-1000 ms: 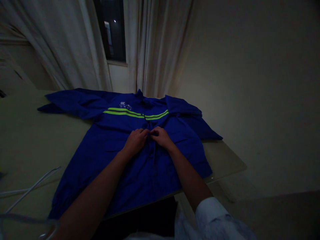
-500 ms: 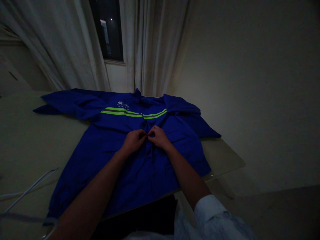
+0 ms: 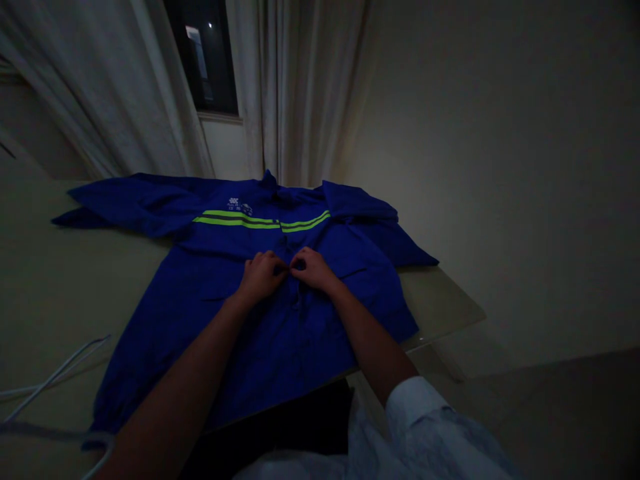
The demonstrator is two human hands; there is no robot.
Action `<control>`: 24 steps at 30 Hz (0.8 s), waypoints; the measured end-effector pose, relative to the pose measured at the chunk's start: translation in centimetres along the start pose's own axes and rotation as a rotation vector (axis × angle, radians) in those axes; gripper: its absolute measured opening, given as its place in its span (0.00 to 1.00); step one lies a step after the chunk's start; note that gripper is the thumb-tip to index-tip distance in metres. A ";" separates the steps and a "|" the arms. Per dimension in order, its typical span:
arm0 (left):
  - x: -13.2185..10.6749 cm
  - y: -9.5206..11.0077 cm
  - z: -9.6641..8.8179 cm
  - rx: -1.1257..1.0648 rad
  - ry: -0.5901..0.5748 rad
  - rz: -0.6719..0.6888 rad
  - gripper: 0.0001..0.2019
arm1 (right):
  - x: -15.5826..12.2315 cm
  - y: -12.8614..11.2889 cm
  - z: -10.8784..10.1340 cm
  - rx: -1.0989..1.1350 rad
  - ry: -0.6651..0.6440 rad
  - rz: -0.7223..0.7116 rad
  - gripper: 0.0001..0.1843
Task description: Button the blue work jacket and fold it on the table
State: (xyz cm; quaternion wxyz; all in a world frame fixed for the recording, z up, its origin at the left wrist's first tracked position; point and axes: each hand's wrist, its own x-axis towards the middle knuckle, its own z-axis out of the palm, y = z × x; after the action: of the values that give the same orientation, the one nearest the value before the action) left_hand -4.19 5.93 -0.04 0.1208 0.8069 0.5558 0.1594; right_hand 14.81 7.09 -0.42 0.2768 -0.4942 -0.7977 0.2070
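A blue work jacket with yellow-green stripes across the chest and a white logo lies spread out, front up, collar at the far side. At the middle of its front opening, my left hand pinches the front edge between thumb and fingers. Close against it, my right hand pinches the facing edge, its thumb and forefinger forming a ring. The fingertips of both hands nearly meet, and whatever small fastener may be between them is hidden. Below the hands, the front placket runs down toward the hem.
The jacket rests on a pale table, whose right corner juts out past it. White cables lie at the left. Behind the table hang curtains beside a dark window; a plain wall stands on the right.
The view has shifted slightly, so everything sits a little further left and up. Both hands stay pinched at the same spot on the jacket front, with only small finger movement.
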 end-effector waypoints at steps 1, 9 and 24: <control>0.0 0.0 0.0 -0.021 0.002 -0.023 0.11 | 0.1 0.2 0.0 0.034 -0.001 0.004 0.05; -0.1 0.3 0.4 -0.065 0.028 -0.085 0.12 | 0.4 1.1 0.6 0.133 0.065 0.013 0.02; -0.1 1.1 0.2 -0.034 0.027 -0.104 0.13 | 1.3 1.7 1.6 0.174 0.147 0.198 0.02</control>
State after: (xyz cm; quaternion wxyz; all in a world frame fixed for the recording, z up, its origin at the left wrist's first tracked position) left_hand -3.24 5.43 0.15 0.1353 0.7725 0.5958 0.1732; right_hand 14.45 8.84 -2.36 0.3544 -0.5585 -0.7016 0.2651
